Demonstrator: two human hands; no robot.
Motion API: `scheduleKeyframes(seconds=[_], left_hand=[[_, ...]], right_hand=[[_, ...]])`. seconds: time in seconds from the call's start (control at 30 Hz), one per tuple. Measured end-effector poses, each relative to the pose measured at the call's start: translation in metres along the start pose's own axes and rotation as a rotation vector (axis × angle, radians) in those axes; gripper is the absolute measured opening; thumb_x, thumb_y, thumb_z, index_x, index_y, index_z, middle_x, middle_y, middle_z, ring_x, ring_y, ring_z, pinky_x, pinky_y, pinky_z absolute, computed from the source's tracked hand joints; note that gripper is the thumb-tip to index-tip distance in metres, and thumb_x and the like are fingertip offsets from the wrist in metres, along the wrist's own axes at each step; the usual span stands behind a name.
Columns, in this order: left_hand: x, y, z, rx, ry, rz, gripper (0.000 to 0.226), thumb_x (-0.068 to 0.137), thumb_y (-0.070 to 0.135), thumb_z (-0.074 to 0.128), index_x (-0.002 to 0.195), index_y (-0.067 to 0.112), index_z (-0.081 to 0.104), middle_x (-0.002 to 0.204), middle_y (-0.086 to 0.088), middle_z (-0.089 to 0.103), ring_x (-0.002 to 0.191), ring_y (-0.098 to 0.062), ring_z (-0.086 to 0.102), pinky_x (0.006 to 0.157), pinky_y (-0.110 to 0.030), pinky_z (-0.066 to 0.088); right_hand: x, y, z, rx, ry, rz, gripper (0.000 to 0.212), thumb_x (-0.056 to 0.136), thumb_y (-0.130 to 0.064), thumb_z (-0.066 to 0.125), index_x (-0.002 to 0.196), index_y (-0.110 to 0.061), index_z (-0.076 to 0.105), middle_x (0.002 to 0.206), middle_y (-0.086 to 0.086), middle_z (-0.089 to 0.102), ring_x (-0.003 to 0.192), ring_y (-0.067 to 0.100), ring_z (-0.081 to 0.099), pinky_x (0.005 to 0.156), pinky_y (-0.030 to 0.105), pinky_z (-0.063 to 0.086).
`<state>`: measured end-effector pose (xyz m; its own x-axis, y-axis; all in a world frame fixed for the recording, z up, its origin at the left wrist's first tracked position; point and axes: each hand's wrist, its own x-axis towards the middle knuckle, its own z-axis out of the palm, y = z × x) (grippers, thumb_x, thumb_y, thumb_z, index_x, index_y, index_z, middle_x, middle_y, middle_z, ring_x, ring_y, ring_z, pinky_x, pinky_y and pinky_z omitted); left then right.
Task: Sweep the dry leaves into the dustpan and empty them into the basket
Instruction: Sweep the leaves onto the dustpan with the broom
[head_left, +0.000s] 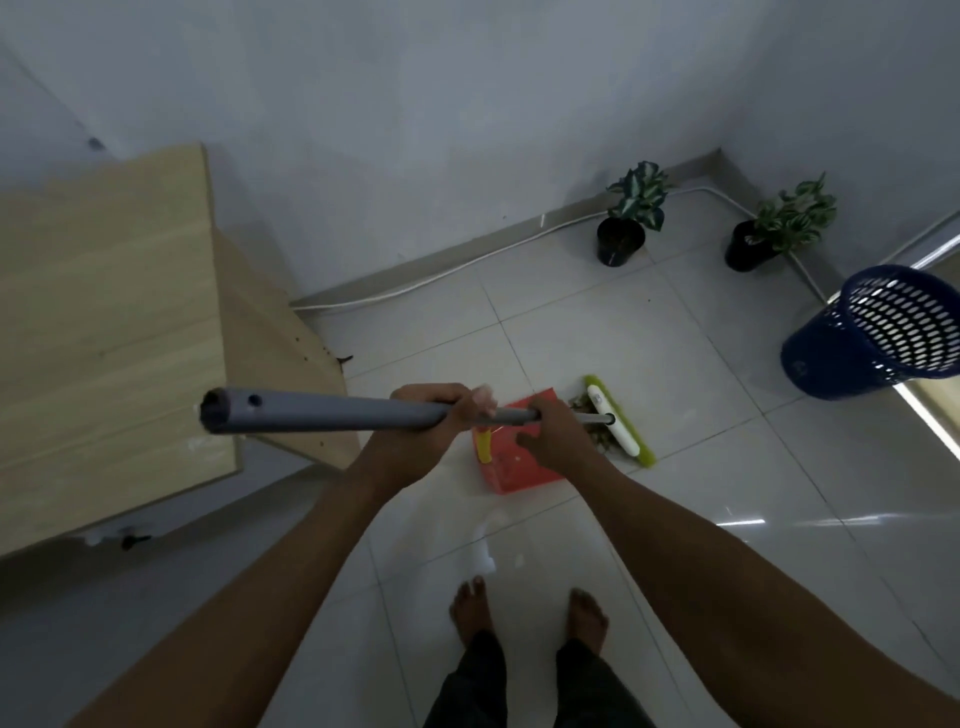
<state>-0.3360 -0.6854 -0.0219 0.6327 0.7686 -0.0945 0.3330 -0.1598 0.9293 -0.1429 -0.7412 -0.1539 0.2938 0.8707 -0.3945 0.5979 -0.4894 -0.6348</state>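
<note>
Both hands hold a grey broom handle (332, 411) that runs from upper left down to the floor. My left hand (441, 415) grips it higher up and my right hand (558, 428) grips it lower, close to the head. The white and lime-green broom head (618, 421) rests on the tiles with dry leaves (597, 439) bunched against its left side. A red dustpan (519, 467) with a yellow handle lies flat just left of the leaves, partly hidden by my hands. The blue mesh basket (878, 332) stands at the right.
A light wooden desk (104, 322) fills the left side. Two potted plants (631, 213) (779, 223) stand by the far wall, with a white cable along the skirting. My bare feet (524, 613) are on the white tiles below the dustpan.
</note>
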Motion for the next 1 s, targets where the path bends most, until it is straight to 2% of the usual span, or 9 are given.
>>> scheduleKeyframes(seconds=[0.1,0.17,0.27,0.33,0.5,0.63,0.8,0.87,1.0], left_hand=[[-0.001,0.006,0.021,-0.102,0.090,0.017,0.036,0.085,0.058,0.057,0.082,0.027,0.076,0.086,-0.002,0.075,0.086,-0.021,0.071,0.084,-0.045,0.056],[-0.001,0.002,0.044,0.006,0.085,0.021,0.034,0.088,0.049,0.054,0.085,0.022,0.074,0.085,-0.006,0.074,0.081,-0.023,0.070,0.078,-0.046,0.056],[0.010,-0.001,0.068,-0.039,0.068,-0.046,0.030,0.090,0.043,0.052,0.087,0.022,0.074,0.090,-0.009,0.074,0.086,-0.033,0.069,0.080,-0.054,0.055],[0.013,-0.003,0.084,-0.068,0.078,-0.064,0.029,0.088,0.039,0.053,0.089,0.021,0.076,0.093,-0.005,0.075,0.086,-0.031,0.070,0.081,-0.052,0.056],[0.003,0.003,0.110,-0.052,0.057,-0.039,0.033,0.082,0.039,0.050,0.089,0.020,0.076,0.097,0.009,0.074,0.095,-0.004,0.069,0.085,-0.018,0.054],[-0.008,0.009,0.110,0.000,-0.015,-0.055,0.030,0.084,0.037,0.053,0.091,0.019,0.076,0.098,0.005,0.076,0.093,-0.016,0.070,0.085,-0.034,0.057],[-0.028,0.010,0.090,0.074,-0.077,-0.005,0.026,0.088,0.035,0.055,0.097,0.018,0.073,0.102,-0.002,0.074,0.094,-0.015,0.070,0.085,-0.042,0.057],[-0.036,0.008,0.084,0.084,-0.081,0.012,0.022,0.090,0.031,0.056,0.096,0.019,0.072,0.101,-0.003,0.074,0.093,-0.020,0.070,0.081,-0.049,0.056],[-0.052,0.012,0.074,0.071,-0.054,0.016,0.025,0.090,0.029,0.056,0.097,0.013,0.074,0.105,-0.003,0.073,0.098,-0.019,0.070,0.084,-0.049,0.057]], right_hand=[[0.011,0.031,0.003,-0.038,-0.016,0.044,0.010,0.091,-0.009,0.051,0.100,-0.010,0.054,0.090,0.012,0.058,0.081,0.024,0.056,0.066,0.027,0.036],[0.011,0.044,0.001,-0.075,0.009,0.055,0.014,0.092,-0.012,0.041,0.098,-0.015,0.053,0.083,0.009,0.060,0.080,0.030,0.062,0.060,0.029,0.042],[0.006,0.053,-0.009,-0.142,0.092,0.023,0.021,0.090,-0.009,0.038,0.101,-0.013,0.055,0.086,0.012,0.064,0.078,0.030,0.063,0.065,0.035,0.050],[0.004,0.059,-0.019,-0.177,0.112,0.014,0.021,0.086,-0.003,0.038,0.095,-0.011,0.055,0.086,0.014,0.065,0.077,0.030,0.063,0.064,0.034,0.047],[-0.006,0.076,-0.031,-0.146,0.038,0.046,0.019,0.079,0.005,0.041,0.083,-0.011,0.051,0.082,0.017,0.062,0.077,0.034,0.061,0.059,0.031,0.041],[-0.015,0.081,-0.028,-0.087,-0.009,-0.006,0.017,0.081,0.007,0.044,0.086,-0.007,0.052,0.085,0.022,0.062,0.078,0.035,0.060,0.059,0.030,0.036],[-0.031,0.068,-0.018,-0.074,-0.058,-0.063,0.020,0.083,0.004,0.045,0.098,-0.002,0.056,0.086,0.018,0.060,0.072,0.024,0.050,0.062,0.028,0.034],[-0.036,0.061,-0.015,-0.083,-0.089,-0.079,0.018,0.082,0.003,0.045,0.094,-0.006,0.055,0.085,0.017,0.061,0.074,0.028,0.055,0.062,0.029,0.035],[-0.046,0.046,-0.012,-0.115,-0.124,-0.096,0.016,0.080,-0.001,0.048,0.091,-0.008,0.057,0.085,0.013,0.063,0.078,0.031,0.060,0.060,0.033,0.044]])
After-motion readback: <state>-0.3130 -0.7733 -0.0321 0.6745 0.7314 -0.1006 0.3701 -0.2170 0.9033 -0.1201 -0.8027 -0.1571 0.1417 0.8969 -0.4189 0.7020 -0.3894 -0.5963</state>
